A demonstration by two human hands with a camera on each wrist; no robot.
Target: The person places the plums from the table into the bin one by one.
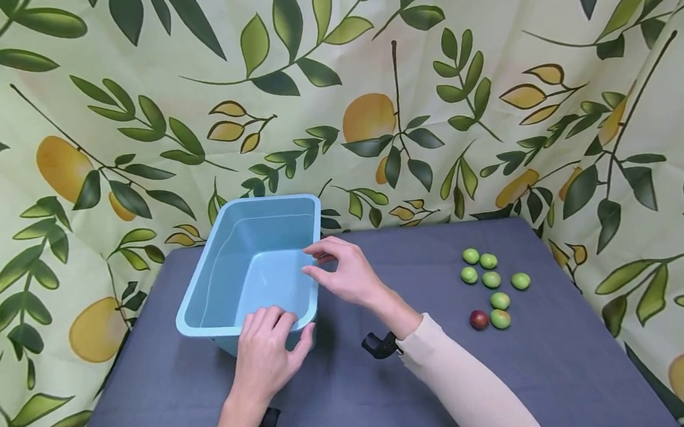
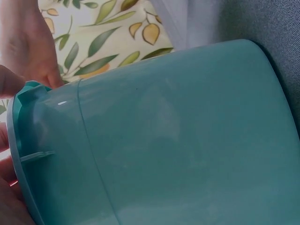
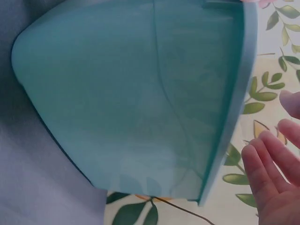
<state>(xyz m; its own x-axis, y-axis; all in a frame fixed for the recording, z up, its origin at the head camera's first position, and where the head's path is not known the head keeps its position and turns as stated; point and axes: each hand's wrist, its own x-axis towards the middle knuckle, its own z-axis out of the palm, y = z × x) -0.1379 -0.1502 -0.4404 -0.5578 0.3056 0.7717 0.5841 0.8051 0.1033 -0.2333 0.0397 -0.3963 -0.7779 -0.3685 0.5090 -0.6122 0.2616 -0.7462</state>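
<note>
Blue tub (image 1: 249,269) may tip if one side is pushed hard; right hand (image 1: 347,271) spreads near its rim (image 1: 316,226), left hand's (image 1: 265,356) grip I cannot tell.

Tub (image 1: 224,264) on L side of tbl (image 1: 346,403), fruits (image 1: 491,280) on R, cloth (image 1: 309,118) behind.

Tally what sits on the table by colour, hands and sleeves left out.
Green fruits: 7
Dark red fruit: 1
Blue tub: 1
Total: 9
</note>
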